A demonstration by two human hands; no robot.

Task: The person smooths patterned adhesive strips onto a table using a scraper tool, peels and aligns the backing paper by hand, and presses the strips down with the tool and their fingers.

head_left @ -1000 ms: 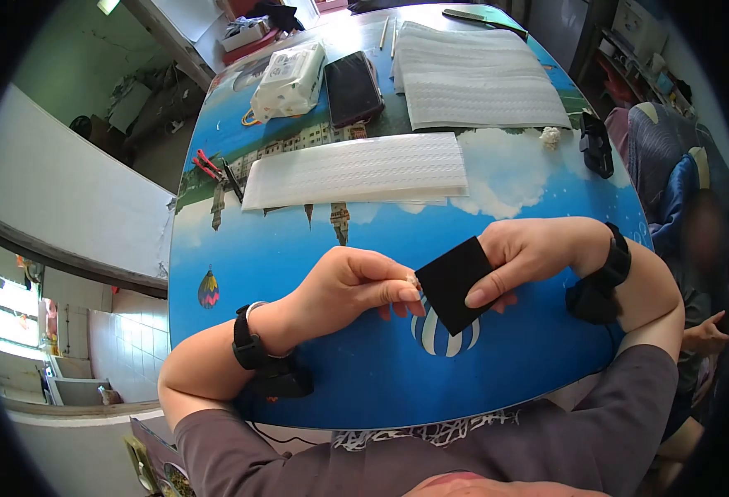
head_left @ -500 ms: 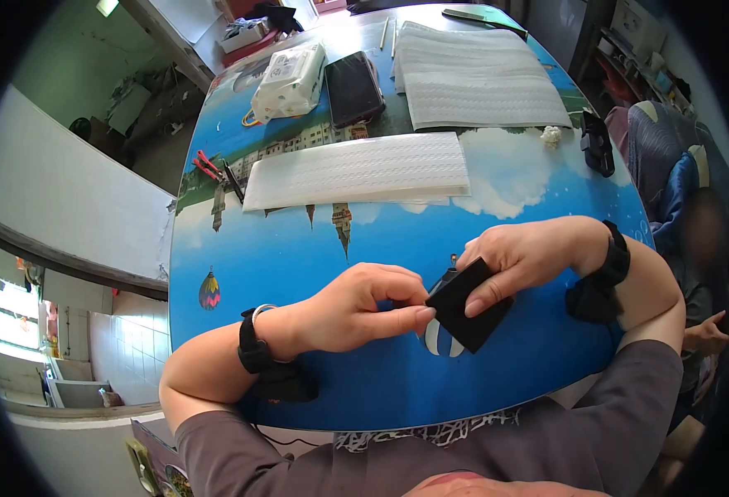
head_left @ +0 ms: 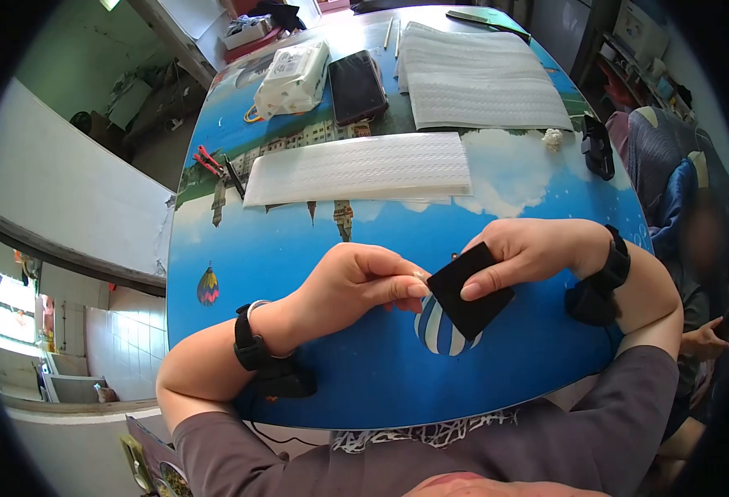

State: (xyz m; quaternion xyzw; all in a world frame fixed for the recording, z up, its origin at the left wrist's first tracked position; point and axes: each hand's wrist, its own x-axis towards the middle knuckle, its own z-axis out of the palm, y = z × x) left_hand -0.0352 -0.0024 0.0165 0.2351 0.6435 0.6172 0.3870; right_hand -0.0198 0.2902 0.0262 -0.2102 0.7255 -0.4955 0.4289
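Note:
A flat, black, roughly square piece (head_left: 466,288) is held in my right hand (head_left: 520,255), with the thumb pressed on its face and the fingers behind it. My left hand (head_left: 363,277) is closed in a pinch at the upper left edge of that piece. A small pale spot shows at its fingertips, too small to name. Below the hands lies the blue tabletop (head_left: 364,373) with a printed striped balloon. Beyond them rests a strip of white embossed sheets (head_left: 360,170).
Farther back are a wipes pack (head_left: 292,79), a black phone (head_left: 357,87) and a stack of white sheets (head_left: 480,79). Red-handled snips (head_left: 207,160) and a black pen (head_left: 233,176) lie left. A crumpled white bit (head_left: 552,138) and a black strap (head_left: 598,147) lie right. Another person's hand (head_left: 705,338) shows at far right.
The black piece has shifted slightly up. My left hand has risen a little and turned at the piece's edge, still pinching. My right hand keeps its hold.

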